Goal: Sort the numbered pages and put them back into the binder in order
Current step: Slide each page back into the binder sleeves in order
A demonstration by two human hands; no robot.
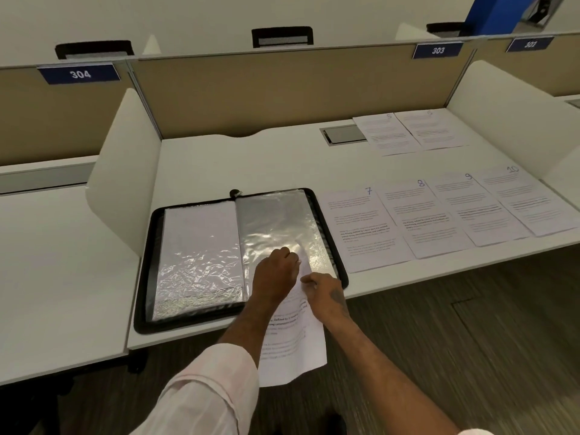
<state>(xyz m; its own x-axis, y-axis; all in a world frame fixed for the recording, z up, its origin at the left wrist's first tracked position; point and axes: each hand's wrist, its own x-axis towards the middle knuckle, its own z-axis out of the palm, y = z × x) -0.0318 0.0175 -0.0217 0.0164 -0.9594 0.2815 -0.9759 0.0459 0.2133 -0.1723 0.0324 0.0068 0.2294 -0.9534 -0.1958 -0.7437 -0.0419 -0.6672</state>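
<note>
A black zip binder (pixel 147 271) lies open on the white desk (pixel 282 164), its clear plastic sleeves shining. A printed page (pixel 295 346) hangs off the desk's front edge, its top end at the mouth of the right-hand sleeve (pixel 276 224). My left hand (pixel 276 271) pinches the sleeve's lower edge there. My right hand (pixel 323 293) grips the page's upper right part. The page's number is hidden. To the right lie pages 7 (pixel 361 227), 8 (pixel 417 215), 9 (pixel 470 205) and 10 (pixel 527 196) in a row. Two more pages, one marked 5 (pixel 386 133), lie at the back.
White side dividers (pixel 125 171) and a tan back panel (pixel 282 89) fence the desk. A grey cable hatch (pixel 342 135) sits near the back. Blue plates read 304, 303, 302. Neighbouring desks lie left and right; wood-look floor below.
</note>
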